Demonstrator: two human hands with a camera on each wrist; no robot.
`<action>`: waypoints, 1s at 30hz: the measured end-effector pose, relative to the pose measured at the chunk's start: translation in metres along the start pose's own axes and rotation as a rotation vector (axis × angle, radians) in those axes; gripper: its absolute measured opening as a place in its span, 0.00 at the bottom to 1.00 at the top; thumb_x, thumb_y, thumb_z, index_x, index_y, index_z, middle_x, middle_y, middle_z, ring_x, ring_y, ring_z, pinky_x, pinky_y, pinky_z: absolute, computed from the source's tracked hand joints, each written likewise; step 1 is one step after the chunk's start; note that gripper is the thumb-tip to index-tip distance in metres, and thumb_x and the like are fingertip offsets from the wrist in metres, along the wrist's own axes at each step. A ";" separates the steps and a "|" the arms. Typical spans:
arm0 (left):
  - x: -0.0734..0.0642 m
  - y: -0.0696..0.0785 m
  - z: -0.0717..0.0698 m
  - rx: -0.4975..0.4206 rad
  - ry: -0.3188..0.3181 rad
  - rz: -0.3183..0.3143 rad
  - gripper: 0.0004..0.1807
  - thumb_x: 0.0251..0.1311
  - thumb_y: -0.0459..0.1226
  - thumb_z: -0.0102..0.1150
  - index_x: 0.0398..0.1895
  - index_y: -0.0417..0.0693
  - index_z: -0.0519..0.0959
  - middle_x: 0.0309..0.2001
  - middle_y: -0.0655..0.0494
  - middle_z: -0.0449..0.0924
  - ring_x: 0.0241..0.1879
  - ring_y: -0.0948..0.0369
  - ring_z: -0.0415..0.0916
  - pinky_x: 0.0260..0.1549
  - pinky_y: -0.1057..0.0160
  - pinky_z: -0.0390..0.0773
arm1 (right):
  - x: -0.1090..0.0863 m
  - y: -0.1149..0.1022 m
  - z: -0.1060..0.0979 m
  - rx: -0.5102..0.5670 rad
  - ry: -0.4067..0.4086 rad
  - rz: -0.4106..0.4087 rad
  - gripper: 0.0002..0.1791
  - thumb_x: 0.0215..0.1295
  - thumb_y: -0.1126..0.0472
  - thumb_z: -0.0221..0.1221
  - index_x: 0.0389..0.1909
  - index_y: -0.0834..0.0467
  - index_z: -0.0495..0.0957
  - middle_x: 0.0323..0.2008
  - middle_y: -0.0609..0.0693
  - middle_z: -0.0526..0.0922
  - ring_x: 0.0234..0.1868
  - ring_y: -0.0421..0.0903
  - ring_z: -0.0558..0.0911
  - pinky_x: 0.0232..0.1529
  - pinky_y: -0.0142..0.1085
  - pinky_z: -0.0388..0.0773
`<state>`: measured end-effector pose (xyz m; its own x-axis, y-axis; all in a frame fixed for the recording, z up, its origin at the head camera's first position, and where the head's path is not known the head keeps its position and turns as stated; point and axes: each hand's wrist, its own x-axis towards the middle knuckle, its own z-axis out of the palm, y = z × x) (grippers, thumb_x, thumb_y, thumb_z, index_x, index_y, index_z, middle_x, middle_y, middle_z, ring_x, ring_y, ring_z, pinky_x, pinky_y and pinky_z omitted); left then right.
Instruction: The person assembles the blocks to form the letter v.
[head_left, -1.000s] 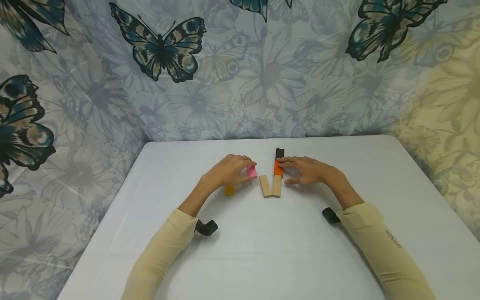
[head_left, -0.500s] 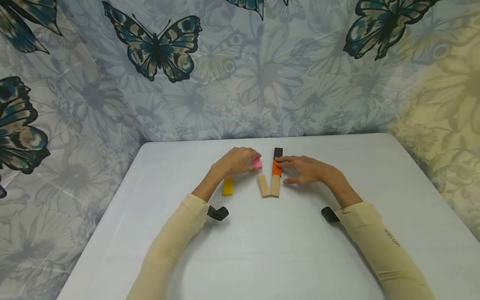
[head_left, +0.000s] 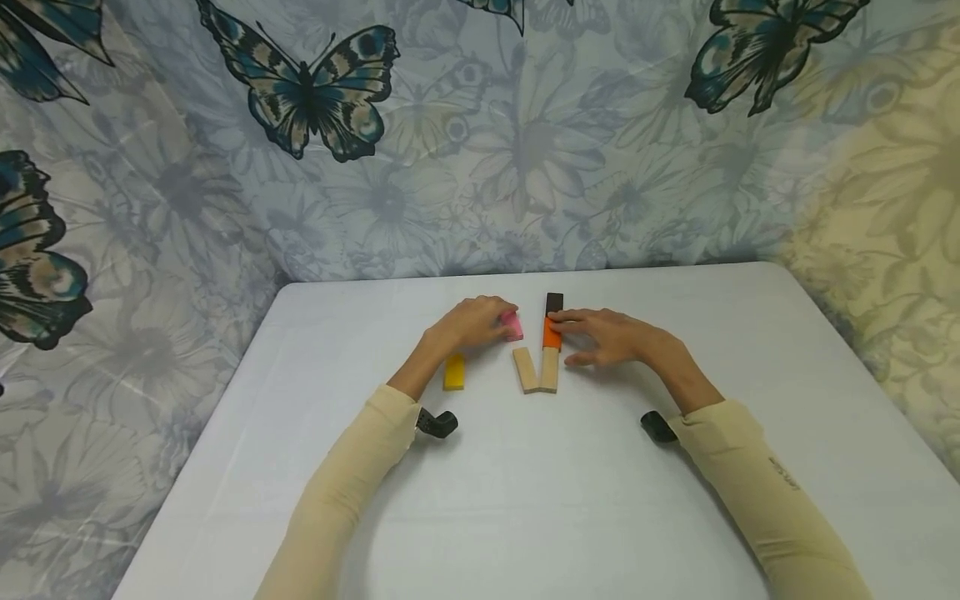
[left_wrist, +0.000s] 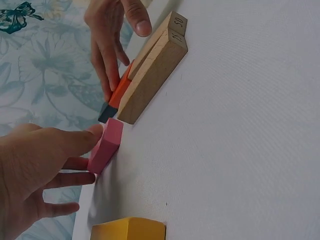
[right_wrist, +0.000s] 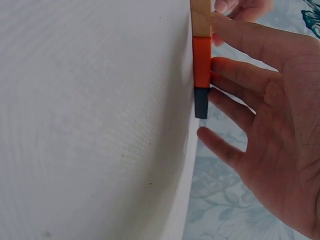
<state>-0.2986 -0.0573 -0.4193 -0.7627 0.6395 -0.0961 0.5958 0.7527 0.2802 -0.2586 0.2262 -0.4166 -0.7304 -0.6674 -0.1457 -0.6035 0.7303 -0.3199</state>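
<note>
A pink wooden block (head_left: 512, 326) is pinched between the thumb and fingers of my left hand (head_left: 471, 323), left of the row of blocks. My right hand (head_left: 615, 336) has its fingers extended, with fingertips touching the orange block (head_left: 552, 332). That block lies in line between a black block (head_left: 554, 303) at the far end and a plain wooden block (head_left: 549, 371) at the near end. Another plain block (head_left: 526, 370) slants away from the near end, forming a V. In the left wrist view the plain blocks show printed end marks.
A yellow block (head_left: 453, 372) lies on the white table (head_left: 480, 500), just nearer than my left hand. Dark wrist-worn devices stick out by the left sleeve (head_left: 437, 423) and the right sleeve (head_left: 658, 427). Butterfly-patterned fabric (head_left: 525, 150) rises behind the table's far edge.
My left hand has carried the pink block away from me and slightly right, uncovering the yellow block. The right hand stays at the orange block.
</note>
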 end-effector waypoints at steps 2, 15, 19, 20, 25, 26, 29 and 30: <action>0.000 0.000 -0.001 0.006 -0.001 0.003 0.26 0.76 0.45 0.58 0.73 0.47 0.75 0.70 0.50 0.78 0.70 0.52 0.75 0.73 0.54 0.73 | 0.001 0.000 -0.001 0.000 0.003 -0.003 0.39 0.70 0.45 0.65 0.77 0.56 0.68 0.81 0.55 0.64 0.78 0.65 0.67 0.75 0.68 0.64; -0.007 0.002 0.000 -0.047 -0.034 0.048 0.26 0.73 0.50 0.61 0.70 0.52 0.78 0.70 0.53 0.79 0.71 0.52 0.74 0.74 0.49 0.72 | 0.003 -0.004 -0.002 0.010 0.003 -0.008 0.39 0.70 0.46 0.65 0.78 0.57 0.67 0.81 0.56 0.64 0.79 0.65 0.66 0.75 0.68 0.63; -0.008 0.004 0.000 -0.065 -0.036 0.044 0.26 0.73 0.51 0.62 0.69 0.53 0.79 0.69 0.53 0.80 0.71 0.53 0.74 0.73 0.49 0.73 | 0.003 -0.003 -0.001 0.015 0.008 -0.013 0.39 0.70 0.45 0.65 0.77 0.58 0.68 0.80 0.57 0.65 0.78 0.66 0.67 0.74 0.69 0.63; -0.008 0.004 0.001 -0.066 -0.036 0.042 0.26 0.73 0.51 0.62 0.69 0.53 0.80 0.69 0.53 0.80 0.71 0.53 0.74 0.73 0.50 0.73 | 0.003 -0.003 -0.001 0.016 0.010 -0.016 0.39 0.70 0.45 0.65 0.77 0.58 0.68 0.80 0.57 0.65 0.78 0.67 0.67 0.74 0.69 0.63; -0.008 0.004 0.000 -0.081 -0.033 0.046 0.25 0.72 0.51 0.63 0.68 0.53 0.81 0.69 0.54 0.80 0.71 0.53 0.74 0.74 0.50 0.72 | 0.003 -0.003 0.000 0.016 0.003 -0.001 0.39 0.70 0.45 0.65 0.78 0.57 0.68 0.80 0.57 0.65 0.78 0.67 0.66 0.74 0.71 0.62; -0.008 0.003 0.000 -0.082 -0.031 0.047 0.25 0.72 0.51 0.63 0.68 0.53 0.81 0.69 0.54 0.80 0.72 0.53 0.74 0.75 0.50 0.72 | 0.003 -0.003 -0.001 0.016 0.000 0.004 0.40 0.70 0.45 0.65 0.78 0.56 0.67 0.81 0.56 0.64 0.79 0.66 0.66 0.74 0.71 0.62; -0.008 0.003 0.000 -0.085 -0.026 0.054 0.25 0.72 0.50 0.64 0.68 0.53 0.81 0.69 0.53 0.80 0.72 0.53 0.74 0.75 0.50 0.71 | 0.003 -0.003 -0.001 0.018 -0.005 0.015 0.40 0.70 0.45 0.65 0.78 0.55 0.67 0.81 0.55 0.64 0.80 0.65 0.65 0.75 0.71 0.61; -0.008 0.003 0.001 -0.085 -0.027 0.057 0.25 0.72 0.50 0.64 0.68 0.53 0.80 0.69 0.53 0.80 0.72 0.52 0.74 0.75 0.50 0.71 | 0.003 -0.003 -0.001 0.013 -0.005 0.013 0.40 0.70 0.45 0.65 0.78 0.55 0.67 0.81 0.55 0.64 0.79 0.65 0.65 0.75 0.71 0.61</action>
<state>-0.2905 -0.0596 -0.4181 -0.7206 0.6857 -0.1026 0.6137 0.6997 0.3658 -0.2594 0.2226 -0.4153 -0.7365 -0.6585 -0.1551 -0.5898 0.7372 -0.3297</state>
